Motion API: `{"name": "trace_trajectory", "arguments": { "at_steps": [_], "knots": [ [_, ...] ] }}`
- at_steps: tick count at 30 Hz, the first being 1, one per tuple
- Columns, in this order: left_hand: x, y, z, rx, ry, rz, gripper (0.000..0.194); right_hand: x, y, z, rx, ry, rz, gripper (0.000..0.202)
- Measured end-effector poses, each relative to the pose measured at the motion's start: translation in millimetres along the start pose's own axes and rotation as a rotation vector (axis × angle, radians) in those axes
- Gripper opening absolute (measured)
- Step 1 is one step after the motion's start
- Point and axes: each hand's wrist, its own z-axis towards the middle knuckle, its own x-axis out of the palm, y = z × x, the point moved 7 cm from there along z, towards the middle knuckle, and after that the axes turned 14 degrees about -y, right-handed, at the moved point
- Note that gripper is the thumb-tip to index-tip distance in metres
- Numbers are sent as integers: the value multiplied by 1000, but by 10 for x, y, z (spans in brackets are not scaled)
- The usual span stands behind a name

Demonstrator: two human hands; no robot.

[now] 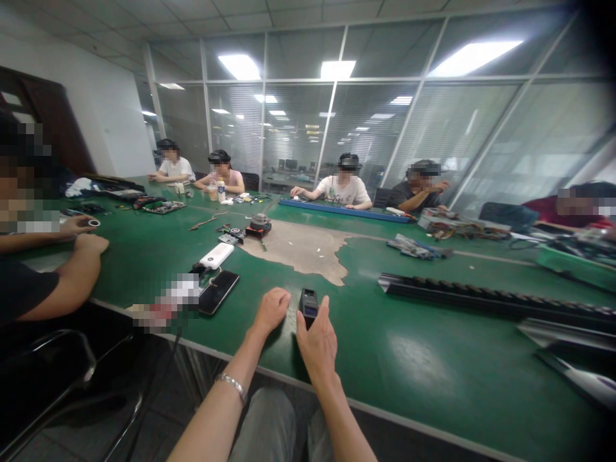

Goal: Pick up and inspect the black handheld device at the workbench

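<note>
A small black device (309, 301) with a dark screen stands on the green table in front of me. My right hand (319, 333) is at its near right side, thumb and fingers apart around its near end; whether the palm touches it is hidden. Just left of the device, my left hand (273, 310) rests on the table with its fingers curled in, and whether anything is inside them cannot be seen. A silver bracelet (233, 386) is on my left wrist.
On the left lie a black phone (219, 292) and a white power bank (217, 256). Long black rails (481, 299) lie to the right. Beyond are a brown sheet (308, 247) and a round grey part (260, 222). Several people sit around the table, one close on the left.
</note>
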Motion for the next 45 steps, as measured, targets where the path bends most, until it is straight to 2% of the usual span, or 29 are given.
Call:
{"name": "trace_trajectory", "arguments": {
  "at_steps": [6, 13, 22, 27, 31, 33, 36, 40, 45],
  "knots": [
    [8, 16, -3, -6, 12, 18, 33, 48, -65, -71, 2, -15, 13, 84],
    [1, 28, -4, -6, -5, 6, 31, 30, -44, 4, 9, -36, 27, 86],
    [-27, 26, -3, -2, -10, 14, 31, 39, 0, 37, 58, 56, -90, 79],
    [-15, 45, -10, -17, -12, 13, 30, -70, 98, 175, 89, 16, -59, 78],
    [-5, 69, -10, -26, -25, -3, 29, -284, 139, 381, 116, -58, 6, 78],
    [-5, 72, -6, -28, -28, -5, 29, -388, 80, 462, 122, -95, 2, 79],
    [-10, 55, 2, -34, -19, -5, 30, -449, -141, 496, 154, -100, -52, 80],
    [-46, 0, 12, -38, -18, 15, 30, -389, -483, 397, 205, -56, -127, 80],
    [-64, -45, 14, -32, -10, 34, 31, -309, -653, 255, 188, -22, -167, 81]
  ]
}}
